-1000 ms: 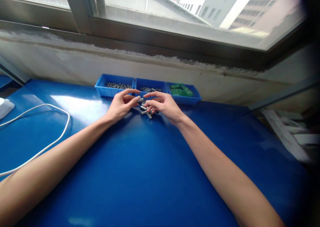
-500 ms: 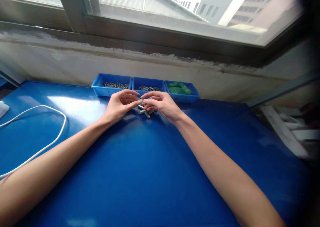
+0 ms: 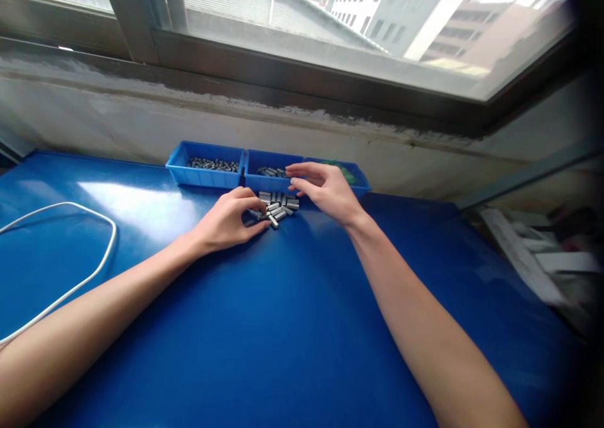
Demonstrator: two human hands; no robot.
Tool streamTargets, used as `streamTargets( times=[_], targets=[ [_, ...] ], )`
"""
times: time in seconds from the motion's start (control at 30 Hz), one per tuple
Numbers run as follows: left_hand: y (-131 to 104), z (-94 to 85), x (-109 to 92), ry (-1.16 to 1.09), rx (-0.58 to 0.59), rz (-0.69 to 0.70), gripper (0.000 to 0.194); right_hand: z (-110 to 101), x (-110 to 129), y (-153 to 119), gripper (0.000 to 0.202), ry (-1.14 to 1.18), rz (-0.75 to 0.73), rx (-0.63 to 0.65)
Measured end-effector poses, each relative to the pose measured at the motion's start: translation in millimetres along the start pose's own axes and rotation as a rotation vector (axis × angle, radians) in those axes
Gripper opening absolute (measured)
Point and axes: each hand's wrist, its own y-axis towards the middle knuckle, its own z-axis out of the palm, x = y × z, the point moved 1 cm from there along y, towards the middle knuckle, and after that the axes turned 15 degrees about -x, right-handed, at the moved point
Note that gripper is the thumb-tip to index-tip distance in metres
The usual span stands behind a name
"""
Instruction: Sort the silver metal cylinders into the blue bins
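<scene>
1. On the blue table (image 3: 283, 327), a loose pile of metal cylinders (image 3: 280, 214) lies near the middle bin (image 3: 264, 182).
2. That bin still holds similar pieces (image 3: 270, 172); the left bin (image 3: 202, 177) holds small metal parts (image 3: 212, 163).
3. The right hand (image 3: 330, 192) is partly open at the middle bin's near-right edge, no piece visible.
4. The left hand (image 3: 226, 220) curls at the pile's left edge; whether it grips is unclear.

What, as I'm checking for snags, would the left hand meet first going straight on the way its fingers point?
Most likely the small metal pieces on the table, close ahead of the left hand; whether its fingertips touch them is unclear from this view.
</scene>
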Motion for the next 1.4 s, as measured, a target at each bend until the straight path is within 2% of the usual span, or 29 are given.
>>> streamTargets(
  times=[0.2, 0.33, 0.43, 0.57, 0.7, 1.03, 1.27, 1.4],
  targets=[
    [-3, 1.9, 2, 0.076, 0.068, 0.042, 0.015, 2, 4, -3, 0.017, -0.035, -0.029, 0.124],
    [0, 1.5, 2, 0.059, 0.036, 0.008, 0.016, 4, 5, -5, 0.015, -0.042, -0.033, 0.153],
    [2, 0.2, 5, -0.049, -0.055, -0.126, 0.018, 5, 5, -5, 0.015, -0.050, -0.036, 0.166],
    [4, -0.8, 11, -0.331, -0.150, -0.358, 0.029, 8, 4, -7, 0.018, -0.058, -0.005, 0.199],
    [5, -0.8, 16, -0.472, -0.208, -0.444, 0.039, 13, 2, -10, 0.019, -0.023, 0.049, 0.260],
    [6, -2.6, 7, -0.518, -0.187, -0.469, 0.042, 24, -1, -17, 0.031, 0.090, 0.132, 0.360],
    [5, -1.8, 9, -0.521, -0.183, -0.463, 0.047, 25, -4, -18, 0.034, 0.224, 0.198, 0.320],
    [4, -1.5, 9, -0.377, -0.188, -0.394, 0.038, 22, -8, -13, 0.028, 0.263, 0.250, 0.251]
  ],
)
